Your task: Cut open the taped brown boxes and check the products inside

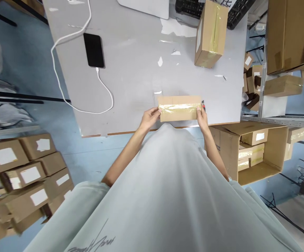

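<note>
A small brown cardboard box (179, 109) with shiny tape along its middle is held level at the near edge of the grey table (131, 77). My left hand (151, 117) grips its left end, thumb on the taped face. At the right end, my right hand (202, 117) closes on the box, thumb on top. A small red and black object (203, 104) shows just beyond my right hand; whether that hand touches it, I cannot tell. Farther back on the right stands a taller taped box (212, 35).
A black phone (94, 50) on a white cable lies at the table's left. Keyboards (190, 7) sit at the back. Stacked boxes (31, 175) stand lower left; a large open carton (262, 168) holding smaller boxes is at the right, beside shelving (262, 77).
</note>
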Demonstrator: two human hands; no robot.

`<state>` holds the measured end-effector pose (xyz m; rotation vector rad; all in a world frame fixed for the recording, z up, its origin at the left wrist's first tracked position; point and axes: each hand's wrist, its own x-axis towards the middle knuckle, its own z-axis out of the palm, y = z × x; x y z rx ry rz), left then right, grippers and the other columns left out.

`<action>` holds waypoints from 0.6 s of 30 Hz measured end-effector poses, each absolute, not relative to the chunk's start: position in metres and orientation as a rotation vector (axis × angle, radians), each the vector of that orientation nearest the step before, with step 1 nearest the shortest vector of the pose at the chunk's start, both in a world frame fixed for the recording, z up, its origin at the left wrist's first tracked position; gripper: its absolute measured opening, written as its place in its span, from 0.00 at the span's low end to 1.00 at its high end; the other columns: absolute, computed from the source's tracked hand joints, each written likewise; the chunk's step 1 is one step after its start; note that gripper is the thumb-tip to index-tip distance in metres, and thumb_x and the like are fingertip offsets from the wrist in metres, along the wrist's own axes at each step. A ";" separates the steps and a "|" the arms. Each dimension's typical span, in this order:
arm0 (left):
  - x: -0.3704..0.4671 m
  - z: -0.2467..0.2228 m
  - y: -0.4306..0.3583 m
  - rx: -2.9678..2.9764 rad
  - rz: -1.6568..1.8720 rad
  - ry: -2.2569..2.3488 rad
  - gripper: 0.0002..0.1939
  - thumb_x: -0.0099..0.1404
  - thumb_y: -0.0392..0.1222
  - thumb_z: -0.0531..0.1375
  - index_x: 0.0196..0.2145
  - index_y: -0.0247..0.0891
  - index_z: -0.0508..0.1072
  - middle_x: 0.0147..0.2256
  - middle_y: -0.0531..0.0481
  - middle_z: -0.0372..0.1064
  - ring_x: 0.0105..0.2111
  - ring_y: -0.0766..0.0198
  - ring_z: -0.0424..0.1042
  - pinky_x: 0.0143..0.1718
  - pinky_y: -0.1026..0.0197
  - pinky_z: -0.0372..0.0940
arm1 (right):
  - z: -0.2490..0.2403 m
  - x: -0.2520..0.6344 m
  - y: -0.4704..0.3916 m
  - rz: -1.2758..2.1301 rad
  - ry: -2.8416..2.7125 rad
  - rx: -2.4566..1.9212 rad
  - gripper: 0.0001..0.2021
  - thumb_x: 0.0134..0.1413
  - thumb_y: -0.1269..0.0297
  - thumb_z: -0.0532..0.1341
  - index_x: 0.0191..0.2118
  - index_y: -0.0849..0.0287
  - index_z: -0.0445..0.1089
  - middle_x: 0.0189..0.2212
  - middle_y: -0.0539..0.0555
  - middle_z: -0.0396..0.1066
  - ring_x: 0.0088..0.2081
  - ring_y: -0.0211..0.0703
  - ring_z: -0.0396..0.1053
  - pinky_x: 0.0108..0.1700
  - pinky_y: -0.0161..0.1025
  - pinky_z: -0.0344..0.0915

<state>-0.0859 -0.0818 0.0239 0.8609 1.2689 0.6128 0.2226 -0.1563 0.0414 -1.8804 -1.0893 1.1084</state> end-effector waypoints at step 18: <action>-0.108 0.034 -0.032 1.438 0.605 1.782 0.43 0.70 0.55 0.66 0.74 0.30 0.68 0.74 0.24 0.65 0.78 0.33 0.61 0.82 0.34 0.54 | 0.032 0.216 -0.065 0.975 -1.012 -2.080 0.55 0.69 0.29 0.63 0.84 0.67 0.53 0.84 0.72 0.51 0.86 0.59 0.47 0.85 0.53 0.48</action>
